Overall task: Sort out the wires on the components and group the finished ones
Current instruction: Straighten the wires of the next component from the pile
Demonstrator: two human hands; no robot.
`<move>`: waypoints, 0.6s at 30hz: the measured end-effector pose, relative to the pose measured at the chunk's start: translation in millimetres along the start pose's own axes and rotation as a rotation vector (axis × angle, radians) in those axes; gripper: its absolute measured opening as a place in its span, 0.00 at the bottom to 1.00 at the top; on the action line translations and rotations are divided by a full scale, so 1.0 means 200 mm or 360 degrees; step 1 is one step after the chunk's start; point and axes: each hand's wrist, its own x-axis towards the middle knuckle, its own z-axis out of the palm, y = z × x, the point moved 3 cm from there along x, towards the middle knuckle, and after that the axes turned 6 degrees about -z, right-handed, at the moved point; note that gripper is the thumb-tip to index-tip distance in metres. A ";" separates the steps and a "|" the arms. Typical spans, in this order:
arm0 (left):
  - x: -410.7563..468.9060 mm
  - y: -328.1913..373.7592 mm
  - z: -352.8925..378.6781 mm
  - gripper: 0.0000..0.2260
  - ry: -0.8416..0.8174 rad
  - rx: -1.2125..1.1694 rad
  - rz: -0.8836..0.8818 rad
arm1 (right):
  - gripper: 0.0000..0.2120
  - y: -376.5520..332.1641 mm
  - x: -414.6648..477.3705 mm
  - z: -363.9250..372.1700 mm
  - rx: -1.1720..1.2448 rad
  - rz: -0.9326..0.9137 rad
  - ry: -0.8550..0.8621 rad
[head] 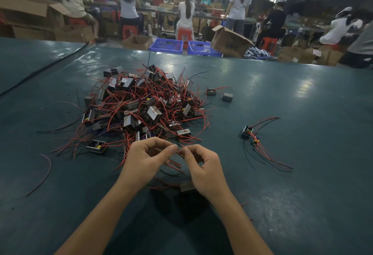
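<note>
Head view: my left hand (146,159) and right hand (203,167) fingertips pinching red wires (174,163) of component (186,186) below right palm, near tangled pile (141,105). Small finished group (247,133) lies apart at right on table (302,174).

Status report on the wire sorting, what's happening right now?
Left hand and right hand both pinching red wires of one component. Tangled pile just beyond. Small group set aside at right. Nothing blocking.

Factory assembly hall, capped workers (128,4) at benches, cartons (230,42), blue crates (166,45)
</note>
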 end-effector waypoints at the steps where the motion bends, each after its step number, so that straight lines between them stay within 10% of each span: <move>1: 0.00 0.00 0.00 0.06 0.0022 0.0058 0.0073 | 0.06 -0.01 0.00 0.00 -0.0007 -0.0025 -0.0004; 11: -0.02 0.03 0.00 0.04 -0.0110 0.0253 0.0552 | 0.08 -0.04 -0.01 0.00 0.0088 -0.0032 -0.0176; 18: -0.01 0.04 -0.01 0.04 -0.0192 -0.0061 0.0146 | 0.08 -0.05 -0.02 0.01 0.0126 -0.0084 -0.0189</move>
